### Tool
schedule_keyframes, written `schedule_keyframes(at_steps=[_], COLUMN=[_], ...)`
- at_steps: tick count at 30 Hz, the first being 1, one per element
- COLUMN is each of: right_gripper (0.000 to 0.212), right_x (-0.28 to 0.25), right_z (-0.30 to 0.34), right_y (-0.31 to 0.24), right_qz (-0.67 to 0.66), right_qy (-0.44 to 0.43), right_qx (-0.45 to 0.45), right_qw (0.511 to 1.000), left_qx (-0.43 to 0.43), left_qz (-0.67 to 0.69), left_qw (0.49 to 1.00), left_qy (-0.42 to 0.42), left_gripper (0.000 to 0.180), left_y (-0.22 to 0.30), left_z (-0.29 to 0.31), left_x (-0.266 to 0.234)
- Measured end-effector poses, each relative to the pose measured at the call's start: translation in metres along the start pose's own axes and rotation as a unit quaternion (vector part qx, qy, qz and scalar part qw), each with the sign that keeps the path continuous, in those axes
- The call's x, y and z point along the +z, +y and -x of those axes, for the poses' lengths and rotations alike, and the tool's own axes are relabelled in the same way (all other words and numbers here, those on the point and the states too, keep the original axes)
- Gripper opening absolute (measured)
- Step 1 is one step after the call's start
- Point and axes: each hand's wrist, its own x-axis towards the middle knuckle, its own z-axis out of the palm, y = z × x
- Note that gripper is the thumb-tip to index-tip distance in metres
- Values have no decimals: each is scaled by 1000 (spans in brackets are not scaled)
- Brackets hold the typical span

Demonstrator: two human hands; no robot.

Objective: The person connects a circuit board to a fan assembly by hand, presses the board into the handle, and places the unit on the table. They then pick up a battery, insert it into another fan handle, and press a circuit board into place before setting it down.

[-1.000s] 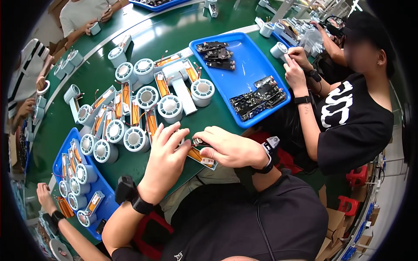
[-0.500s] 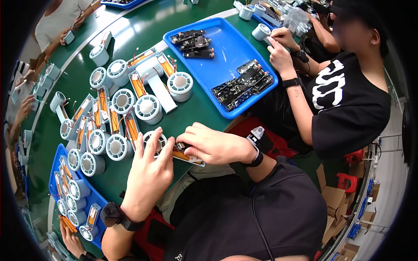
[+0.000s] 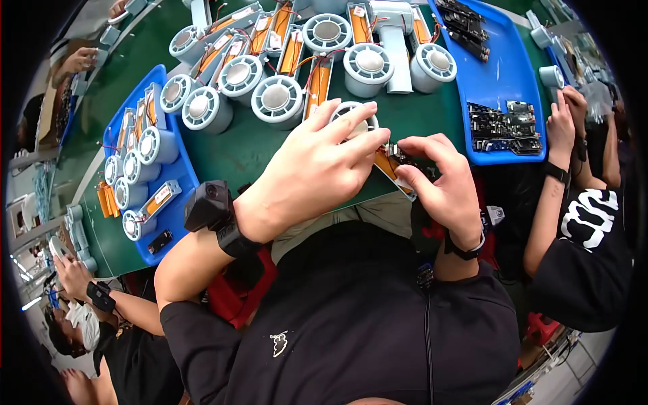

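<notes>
Near the table's front edge, my left hand lies over a light-blue fan unit with a round slotted head, its fingers bent around it. An orange battery shows in the unit's open handle, which points toward me. My right hand pinches a small dark circuit board between thumb and index finger. The board is at the handle, close to my left fingertips. Whether it touches the handle is hard to make out. My left palm hides part of the fan unit.
Several similar fan units with orange batteries and thin wires crowd the green table beyond my hands. More lie in a blue tray at left. A blue tray at right holds black circuit boards. Co-workers sit on both sides.
The view has turned, so the table and trays appear shifted. Both hands stay at the fan unit; the right thumb and index finger are spread wider around the circuit board.
</notes>
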Motion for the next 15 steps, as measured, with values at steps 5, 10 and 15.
schedule_keyframes(at_steps=[5, 10, 15], right_gripper=[34, 37, 37], right_x=[3, 11, 16], right_z=[-1, 2, 6], right_y=[3, -12, -19], right_qz=[-21, 52, 142], right_qy=[19, 58, 56], right_qx=[-4, -102, -103], right_qw=[1000, 992, 983], left_qx=[-1, 17, 32], left_qz=[3, 22, -8], left_qw=[1000, 999, 997], left_qy=[12, 45, 70], left_gripper=[17, 17, 17], left_y=[4, 0, 1], left_z=[4, 9, 10], left_x=[-6, -4, 3])
